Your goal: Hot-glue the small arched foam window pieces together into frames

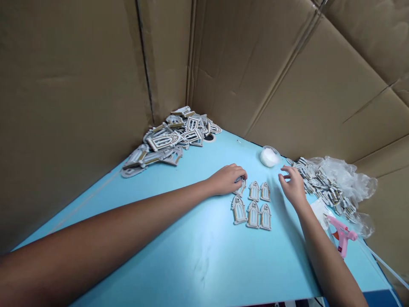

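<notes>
My left hand (227,179) has its fingers curled over the top of a small arched window piece (240,190), at the back left of two short rows. Its fingertips are partly hidden. The other arched pieces in these rows, such as one front piece (239,209) and one back piece (254,191), lie flat on the blue table (179,238). They are grey-white with brownish edges. Raised to the right of the rows, my right hand (292,186) has its thumb and fingers apart, with nothing seen between them. It is near a small clear dish of white material (269,157).
Larger arched window pieces (166,140) are heaped in the back left corner. Small pieces (329,187) lie piled at right beside crumpled clear plastic (347,175). A pink glue gun (342,236) rests near the right edge. Cardboard walls (249,72) enclose the table's back.
</notes>
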A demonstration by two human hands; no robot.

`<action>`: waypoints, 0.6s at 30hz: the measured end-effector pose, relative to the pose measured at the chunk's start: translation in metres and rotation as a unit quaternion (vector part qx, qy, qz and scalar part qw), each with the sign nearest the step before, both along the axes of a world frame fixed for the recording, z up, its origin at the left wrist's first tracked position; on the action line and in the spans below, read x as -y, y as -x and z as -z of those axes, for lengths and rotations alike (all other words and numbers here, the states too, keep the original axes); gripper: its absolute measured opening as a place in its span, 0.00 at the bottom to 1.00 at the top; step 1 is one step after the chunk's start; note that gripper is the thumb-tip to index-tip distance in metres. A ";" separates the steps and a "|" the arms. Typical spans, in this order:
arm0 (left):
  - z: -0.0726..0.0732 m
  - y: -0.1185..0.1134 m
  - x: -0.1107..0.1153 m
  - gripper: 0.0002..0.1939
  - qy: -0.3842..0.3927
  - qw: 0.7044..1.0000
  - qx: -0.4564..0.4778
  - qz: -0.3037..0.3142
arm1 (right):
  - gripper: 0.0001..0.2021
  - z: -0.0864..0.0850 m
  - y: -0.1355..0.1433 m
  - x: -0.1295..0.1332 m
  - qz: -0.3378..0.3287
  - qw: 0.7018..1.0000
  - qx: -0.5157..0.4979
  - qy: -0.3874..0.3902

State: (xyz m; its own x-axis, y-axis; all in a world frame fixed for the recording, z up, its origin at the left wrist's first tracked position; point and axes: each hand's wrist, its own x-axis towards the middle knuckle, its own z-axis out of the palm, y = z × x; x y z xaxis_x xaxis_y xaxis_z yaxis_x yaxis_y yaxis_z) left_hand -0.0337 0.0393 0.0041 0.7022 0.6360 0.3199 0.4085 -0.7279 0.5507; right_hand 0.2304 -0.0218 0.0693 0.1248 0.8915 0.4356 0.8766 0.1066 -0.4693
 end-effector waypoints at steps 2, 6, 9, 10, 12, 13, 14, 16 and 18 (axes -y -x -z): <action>0.001 0.000 0.000 0.14 0.005 1.000 -0.007 -0.002 | 0.15 -0.001 -0.007 0.039 -0.014 1.000 0.007 0.022; -0.001 0.000 0.001 0.16 0.015 1.000 -0.018 0.006 | 0.15 0.002 -0.029 0.121 -0.013 0.997 0.029 0.064; -0.003 0.000 0.001 0.20 0.016 1.000 -0.021 0.014 | 0.19 0.017 -0.051 0.171 0.123 0.991 0.022 0.058; -0.004 0.000 0.000 0.21 0.017 0.999 -0.022 0.018 | 0.21 0.023 -0.059 0.185 0.172 0.984 0.020 0.050; -0.004 0.000 -0.002 0.21 0.018 0.999 -0.029 0.021 | 0.23 0.033 -0.077 0.208 0.263 0.964 0.015 0.028; -0.003 -0.001 -0.002 0.22 0.021 0.999 -0.036 0.017 | 0.24 0.036 -0.086 0.217 0.305 0.952 0.011 0.015; -0.003 -0.001 -0.003 0.22 0.025 0.999 -0.042 0.013 | 0.24 0.036 -0.095 0.224 0.345 0.939 0.007 0.000; -0.003 -0.002 -0.003 0.23 0.031 0.998 -0.048 0.004 | 0.22 0.034 -0.114 0.231 0.408 0.912 -0.011 -0.025; -0.003 -0.002 -0.003 0.23 0.034 0.998 -0.050 -0.002 | 0.21 0.027 -0.133 0.229 0.439 0.897 -0.045 -0.031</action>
